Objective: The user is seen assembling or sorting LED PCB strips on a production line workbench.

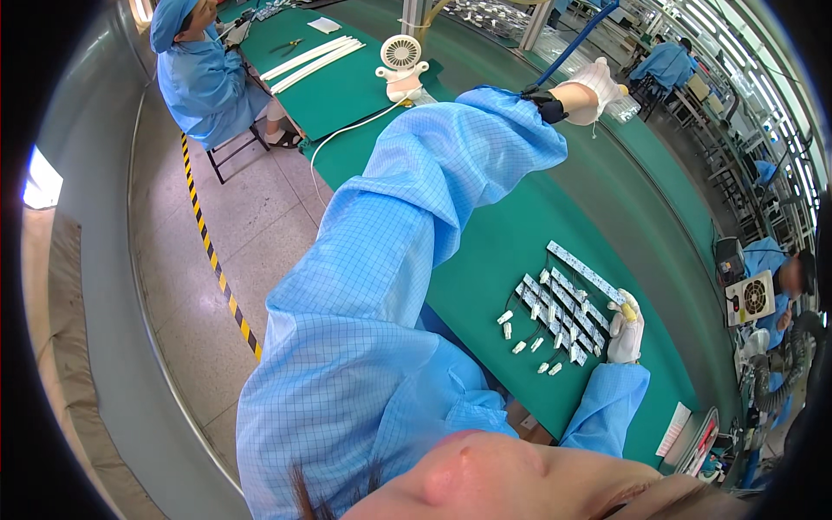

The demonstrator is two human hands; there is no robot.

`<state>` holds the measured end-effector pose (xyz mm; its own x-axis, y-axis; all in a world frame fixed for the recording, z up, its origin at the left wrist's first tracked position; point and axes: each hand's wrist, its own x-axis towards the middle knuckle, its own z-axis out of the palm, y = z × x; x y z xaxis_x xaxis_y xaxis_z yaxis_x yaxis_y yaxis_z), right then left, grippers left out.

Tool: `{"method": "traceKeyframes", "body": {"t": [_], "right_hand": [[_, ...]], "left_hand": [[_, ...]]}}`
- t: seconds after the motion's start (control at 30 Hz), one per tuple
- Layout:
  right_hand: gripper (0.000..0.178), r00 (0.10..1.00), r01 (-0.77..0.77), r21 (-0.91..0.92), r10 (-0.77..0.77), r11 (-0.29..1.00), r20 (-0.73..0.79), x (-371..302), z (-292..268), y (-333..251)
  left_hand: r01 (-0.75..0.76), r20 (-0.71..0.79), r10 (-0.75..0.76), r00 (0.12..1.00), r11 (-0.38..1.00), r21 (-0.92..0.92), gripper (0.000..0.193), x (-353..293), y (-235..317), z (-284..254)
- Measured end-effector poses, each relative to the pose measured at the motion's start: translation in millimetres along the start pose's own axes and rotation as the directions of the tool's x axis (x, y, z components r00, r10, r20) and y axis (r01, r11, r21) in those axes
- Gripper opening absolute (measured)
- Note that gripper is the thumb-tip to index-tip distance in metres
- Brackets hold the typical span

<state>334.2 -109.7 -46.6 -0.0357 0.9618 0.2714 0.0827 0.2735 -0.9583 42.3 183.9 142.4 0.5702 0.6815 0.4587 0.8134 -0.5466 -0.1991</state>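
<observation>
My left arm, in a blue checked sleeve, stretches far across to the upper right. My left hand [592,90], in a white glove, is over the far side of the line beside some clear plastic pieces [622,109]. Two of its fingertips stand apart, and no held thing shows. In a white glove with yellow fingertips, my right hand [626,333] grips the near end of a narrow light strip board [582,269]. Several similar strips [563,314] lie side by side on the green mat, with small white connectors [519,347] on short wires around them.
A white fan [401,68] with a cable stands on the green bench [347,165]. Long white strips [316,65] and pliers [286,45] lie farther left, near a seated co-worker in blue [204,82]. A holder with papers [693,440] is at the lower right.
</observation>
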Motion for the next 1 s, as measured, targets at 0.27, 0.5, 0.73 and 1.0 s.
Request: {"method": "traceKeyframes", "body": {"t": [0.27,0.5,0.73,1.0], "right_hand": [[0.073,0.995,-0.083,-0.039,0.081,0.996,-0.050,-1.0,1.6,-4.3],[0.073,0.997,-0.069,-0.027,0.068,0.997,-0.036,0.3,4.5,-5.6],[0.072,0.999,-0.038,-0.017,0.038,0.999,-0.021,0.7,2.6,-3.3],[0.072,0.998,-0.055,-0.010,0.054,0.998,-0.024,3.9,11.0,-6.9]], "left_hand": [[-0.018,-0.066,0.026,0.997,0.991,0.129,0.037,0.6,3.4,7.2],[-0.062,-0.112,0.064,0.992,0.998,0.020,0.036,-12.3,-1.8,14.9],[-0.069,-0.020,0.067,0.998,0.992,-0.110,0.045,-32.2,12.6,18.1],[0.137,0.005,-0.145,0.989,0.919,-0.371,0.046,-20.6,9.9,49.2]]}}
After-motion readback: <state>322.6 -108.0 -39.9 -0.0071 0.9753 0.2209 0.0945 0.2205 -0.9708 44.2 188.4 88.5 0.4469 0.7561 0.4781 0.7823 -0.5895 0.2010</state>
